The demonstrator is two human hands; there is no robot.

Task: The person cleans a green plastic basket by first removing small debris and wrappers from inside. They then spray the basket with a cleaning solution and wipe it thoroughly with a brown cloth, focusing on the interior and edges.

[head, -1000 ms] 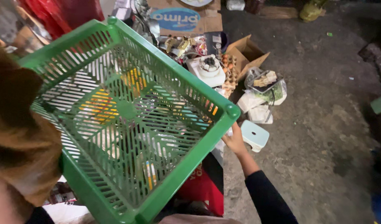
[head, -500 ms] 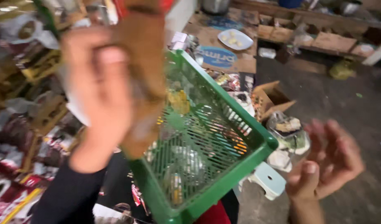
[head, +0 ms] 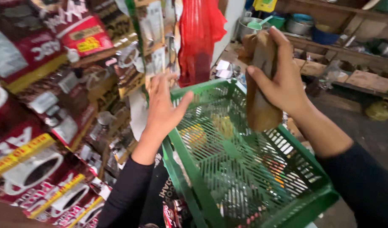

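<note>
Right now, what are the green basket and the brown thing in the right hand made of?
Green basket: looks like moulded plastic, slightly glossy, with a slotted lattice wall and thick rim. Brown wad in the right hand: probably soft, matte cloth or paper; it creases and folds under the grip.

Along the back wall, a long wooden shelf (head: 350,52) bearing metal pots (head: 299,24), a blue bowl (head: 325,36) and a green ladle (head: 258,24). Lower down, flat cardboard boxes (head: 369,80) resting on its second board. Underneath, dark concrete floor (head: 371,131), a yellowish bag (head: 378,110) lying on it. At left, racks of red sachet strips (head: 42,139).
</note>
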